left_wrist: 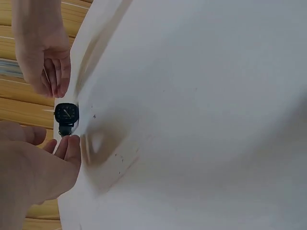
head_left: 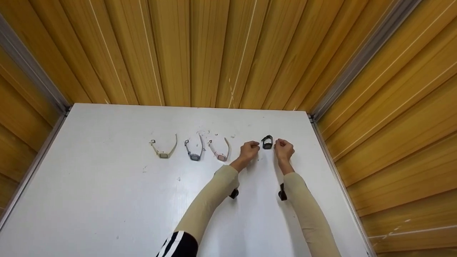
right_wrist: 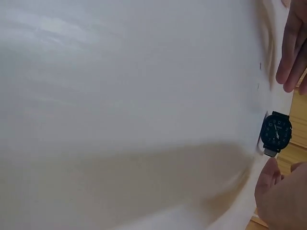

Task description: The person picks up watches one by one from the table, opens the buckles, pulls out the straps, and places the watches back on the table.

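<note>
A black watch (head_left: pixel 267 146) stands on the white table with its strap looped round, its square dial facing the person. Just left of it is my left hand (head_left: pixel 250 150), fingers loosely bent and apart from the watch in the head view. On the other side, my right hand (head_left: pixel 284 149) hovers close by with bent fingers and nothing in them. The left wrist view shows the watch dial (left_wrist: pixel 66 113) between both hands. In the right wrist view the right fingertips (right_wrist: pixel 271 165) are right at the lower end of the strap.
To the left lie three watches with straps spread: a yellowish one (head_left: pixel 163 155), a grey-blue one (head_left: pixel 195 157) and a pink one (head_left: pixel 221 157). Small scraps dot the white table (head_left: pixel 117 200). Wooden slatted walls (head_left: pixel 207 53) rise behind and beside it.
</note>
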Demonstrator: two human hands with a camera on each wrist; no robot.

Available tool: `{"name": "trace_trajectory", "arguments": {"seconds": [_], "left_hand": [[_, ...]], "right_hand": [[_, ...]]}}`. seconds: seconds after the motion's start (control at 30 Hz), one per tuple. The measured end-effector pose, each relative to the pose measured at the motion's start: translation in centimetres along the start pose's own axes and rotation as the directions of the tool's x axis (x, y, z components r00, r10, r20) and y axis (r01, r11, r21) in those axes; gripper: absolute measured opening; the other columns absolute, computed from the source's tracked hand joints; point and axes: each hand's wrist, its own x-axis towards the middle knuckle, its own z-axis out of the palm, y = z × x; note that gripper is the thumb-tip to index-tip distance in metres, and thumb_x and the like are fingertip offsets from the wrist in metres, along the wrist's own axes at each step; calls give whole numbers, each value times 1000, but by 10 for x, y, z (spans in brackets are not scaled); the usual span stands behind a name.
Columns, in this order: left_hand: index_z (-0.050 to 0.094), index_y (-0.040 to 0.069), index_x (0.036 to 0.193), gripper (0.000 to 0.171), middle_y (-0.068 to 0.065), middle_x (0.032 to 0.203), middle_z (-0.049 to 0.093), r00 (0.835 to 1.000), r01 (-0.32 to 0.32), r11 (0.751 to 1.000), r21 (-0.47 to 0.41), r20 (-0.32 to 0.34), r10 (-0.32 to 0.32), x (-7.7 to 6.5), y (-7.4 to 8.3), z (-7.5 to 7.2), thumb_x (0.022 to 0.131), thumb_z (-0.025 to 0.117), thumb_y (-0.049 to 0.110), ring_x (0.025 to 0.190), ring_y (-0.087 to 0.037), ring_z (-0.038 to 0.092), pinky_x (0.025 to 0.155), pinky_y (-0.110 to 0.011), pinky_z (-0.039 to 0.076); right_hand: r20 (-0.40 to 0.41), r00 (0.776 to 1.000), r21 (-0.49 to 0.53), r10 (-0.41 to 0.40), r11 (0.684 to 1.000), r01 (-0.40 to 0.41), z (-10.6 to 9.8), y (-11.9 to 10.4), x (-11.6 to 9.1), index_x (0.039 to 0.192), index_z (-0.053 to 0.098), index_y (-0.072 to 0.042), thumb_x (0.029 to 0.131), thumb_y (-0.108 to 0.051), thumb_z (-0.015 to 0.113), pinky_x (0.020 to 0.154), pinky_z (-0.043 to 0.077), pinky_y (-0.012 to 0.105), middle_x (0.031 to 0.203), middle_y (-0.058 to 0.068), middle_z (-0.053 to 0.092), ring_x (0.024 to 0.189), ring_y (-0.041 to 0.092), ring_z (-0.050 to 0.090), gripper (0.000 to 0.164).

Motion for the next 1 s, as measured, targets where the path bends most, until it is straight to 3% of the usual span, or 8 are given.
{"name": "trace_trajectory", "arguments": {"seconds": [0.1,0.2,0.33,0.5,0.67,0.87,1.0], "left_hand": [[71,-3,123,31,-16,121,74,999,29,999,-23,25,-29,-5,-3,9,97,59,9,118,-26,67,102,-30,53],[72,0,123,32,-14,125,73,997,67,997,-33,26,-66,-10,-3,14,96,58,11,126,-26,64,109,-32,50],[75,0,117,32,-13,116,76,996,88,995,-37,-7,-88,-14,-1,14,93,58,11,116,-24,67,102,-30,53],[78,-1,106,26,-12,107,78,991,101,994,-29,-88,-103,-16,0,9,91,63,15,105,-23,69,93,-28,54],[80,2,98,21,-10,101,79,978,151,988,-30,-140,-154,-15,3,8,90,72,19,98,-22,70,87,-25,55],[79,1,96,17,-11,96,79,979,144,989,-30,-144,-147,-12,7,-1,86,77,14,85,-16,65,75,-20,51],[80,1,98,18,-10,98,79,981,149,989,-15,-120,-149,-9,13,-10,86,78,14,85,-14,66,72,-18,50]], "right_hand": [[61,997,41,52,998,-55,1,9,-8,112,72,11,96,-10,65,59,45,6,95,19,77,59,-6,57,27],[112,992,42,63,997,-68,2,13,-15,114,71,11,97,-10,66,57,47,6,99,21,77,61,-3,61,28],[151,986,54,65,996,-73,0,11,-21,115,70,13,97,-10,65,58,51,7,95,19,77,61,-1,63,29],[242,959,136,145,974,-182,-4,4,-26,119,66,15,97,-6,63,65,58,13,90,10,73,62,1,66,31],[295,935,195,198,945,-262,-6,-2,-28,124,63,16,96,-2,63,70,61,19,94,12,72,64,4,67,33],[341,929,155,146,966,-209,-9,-9,-30,128,62,13,94,-2,62,70,60,18,92,6,70,68,3,67,37],[375,920,172,112,967,-188,-12,-16,-31,130,60,14,94,0,60,74,61,20,94,4,69,71,3,67,38]]}}
